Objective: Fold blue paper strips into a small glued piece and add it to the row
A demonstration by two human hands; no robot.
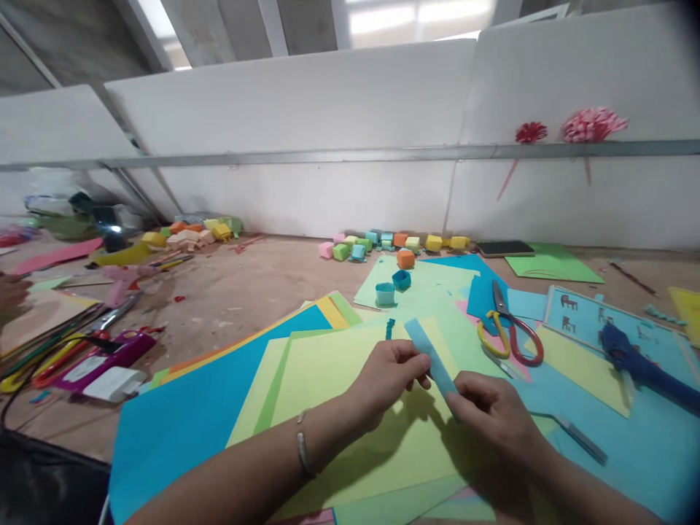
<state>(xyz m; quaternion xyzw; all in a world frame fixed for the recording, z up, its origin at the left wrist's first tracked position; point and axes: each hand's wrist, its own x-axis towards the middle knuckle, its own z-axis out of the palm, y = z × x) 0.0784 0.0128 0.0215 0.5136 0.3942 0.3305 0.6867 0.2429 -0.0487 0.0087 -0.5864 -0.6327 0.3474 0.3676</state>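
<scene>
A light blue paper strip [437,362] is held slantwise above the yellow-green sheets. My left hand [391,375] pinches it near its upper part, thumb on top. Lower down, my right hand [489,412] grips the same strip between thumb and fingers. Beneath both hands lies a stack of coloured paper [322,364]. Just beyond stand a pale blue paper box [385,294] and a darker teal paper box [401,279], both with open tops. A small teal paper piece [390,329] lies near my left hand.
Scissors with yellow and red handles [511,332] lie at the right, near a blue glue gun [645,364] and a craft knife [580,439]. Small paper cubes [358,252] line the wall. A phone [506,249] lies behind. At left are a purple power strip [106,361] and another person's hand [12,295].
</scene>
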